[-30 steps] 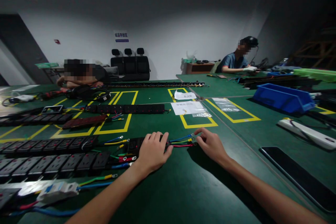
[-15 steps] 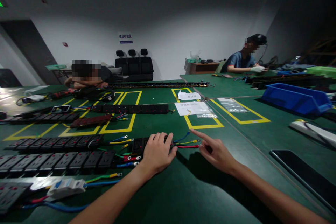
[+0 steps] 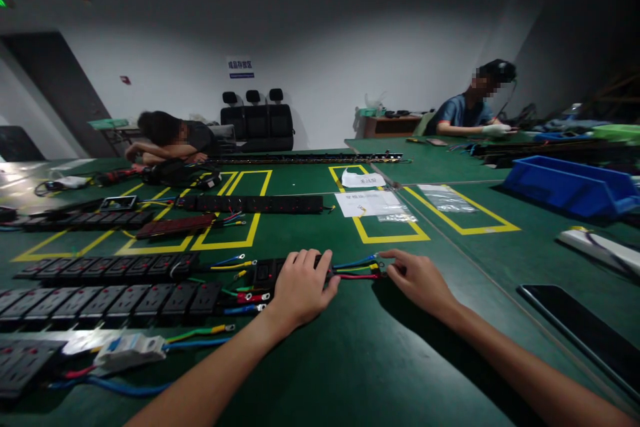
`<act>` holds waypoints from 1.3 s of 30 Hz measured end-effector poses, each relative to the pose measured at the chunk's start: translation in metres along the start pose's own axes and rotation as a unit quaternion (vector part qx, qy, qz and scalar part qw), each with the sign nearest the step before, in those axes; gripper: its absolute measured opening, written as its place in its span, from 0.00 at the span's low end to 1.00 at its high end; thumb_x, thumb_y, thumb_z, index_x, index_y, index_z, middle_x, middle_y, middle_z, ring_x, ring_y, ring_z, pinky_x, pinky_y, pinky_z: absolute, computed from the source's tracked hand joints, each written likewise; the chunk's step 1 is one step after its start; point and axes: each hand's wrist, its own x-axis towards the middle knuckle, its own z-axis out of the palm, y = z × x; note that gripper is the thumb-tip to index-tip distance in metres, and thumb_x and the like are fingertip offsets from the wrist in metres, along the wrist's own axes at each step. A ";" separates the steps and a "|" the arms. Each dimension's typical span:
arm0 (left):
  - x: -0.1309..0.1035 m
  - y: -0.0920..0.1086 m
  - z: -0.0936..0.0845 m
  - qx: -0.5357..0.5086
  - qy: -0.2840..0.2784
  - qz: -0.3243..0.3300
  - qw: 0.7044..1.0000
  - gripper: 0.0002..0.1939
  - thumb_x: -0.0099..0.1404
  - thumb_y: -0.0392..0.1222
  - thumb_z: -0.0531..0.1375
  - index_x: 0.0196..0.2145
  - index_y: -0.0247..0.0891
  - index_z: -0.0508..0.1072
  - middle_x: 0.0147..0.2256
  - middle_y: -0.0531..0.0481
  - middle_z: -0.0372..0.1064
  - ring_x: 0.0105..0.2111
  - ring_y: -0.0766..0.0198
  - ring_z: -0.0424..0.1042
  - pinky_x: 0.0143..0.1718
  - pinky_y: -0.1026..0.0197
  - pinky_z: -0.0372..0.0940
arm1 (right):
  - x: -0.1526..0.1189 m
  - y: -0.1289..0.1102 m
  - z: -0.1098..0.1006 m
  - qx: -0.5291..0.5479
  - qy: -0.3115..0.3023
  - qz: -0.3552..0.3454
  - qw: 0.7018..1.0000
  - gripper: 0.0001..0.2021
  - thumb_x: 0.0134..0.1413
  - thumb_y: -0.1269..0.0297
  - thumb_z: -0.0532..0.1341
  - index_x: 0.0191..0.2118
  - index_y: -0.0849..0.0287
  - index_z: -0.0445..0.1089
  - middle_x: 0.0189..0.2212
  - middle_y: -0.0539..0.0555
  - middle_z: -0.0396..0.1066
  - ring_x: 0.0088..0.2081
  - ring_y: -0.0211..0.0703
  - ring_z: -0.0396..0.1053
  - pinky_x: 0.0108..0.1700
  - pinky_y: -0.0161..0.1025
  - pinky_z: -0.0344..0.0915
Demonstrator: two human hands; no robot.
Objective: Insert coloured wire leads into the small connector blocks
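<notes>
My left hand [image 3: 304, 287] is wrapped over a short black socket block [image 3: 263, 272] and holds it against the green table; my palm hides much of the block. Blue, yellow-green and red wires [image 3: 353, 275] with ring terminals come out of its right end. At the tip of the blue wire [image 3: 363, 260] is the index finger of my right hand [image 3: 420, 283]. That finger is stretched out while the others curl inward, and I see nothing held in them. Left of the block lie black socket strips [image 3: 110, 267] with wire ends pointing towards it.
A white breaker [image 3: 130, 350] with thick wires lies at the near left. On the right are a phone [image 3: 575, 320], a white power strip [image 3: 600, 247] and a blue bin [image 3: 570, 183]. Paper sheets [image 3: 365, 203] lie ahead. Two people sit across the table.
My right index finger has moved slightly right and down along the blue wire's end. The blue wire, bent upward before, now lies straighter alongside the others. My left hand keeps its grip.
</notes>
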 end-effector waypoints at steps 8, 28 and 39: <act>0.000 -0.001 0.003 0.000 0.011 0.005 1.000 0.27 0.76 0.53 0.50 0.63 0.35 0.68 0.52 0.38 0.71 0.51 0.48 0.69 0.52 0.45 0.63 | 0.001 0.000 0.002 -0.029 -0.019 0.016 0.999 0.16 0.57 0.61 0.55 0.44 0.54 0.79 0.22 0.50 0.74 0.24 0.43 0.68 0.28 0.37 0.52; 0.000 -0.001 0.000 -0.004 0.010 0.003 1.000 0.26 0.74 0.53 0.52 0.62 0.35 0.69 0.51 0.37 0.72 0.50 0.46 0.70 0.52 0.44 0.63 | 0.000 -0.002 0.000 0.024 0.006 -0.010 1.000 0.19 0.57 0.60 0.54 0.47 0.58 0.77 0.19 0.48 0.69 0.22 0.42 0.64 0.29 0.37 0.55; 0.000 -0.001 0.001 -0.001 0.006 0.002 1.000 0.26 0.75 0.53 0.51 0.62 0.35 0.68 0.52 0.38 0.72 0.51 0.47 0.70 0.52 0.45 0.63 | 0.000 -0.002 0.000 0.027 -0.007 -0.011 1.000 0.21 0.58 0.60 0.53 0.52 0.60 0.76 0.19 0.47 0.68 0.22 0.41 0.64 0.29 0.37 0.55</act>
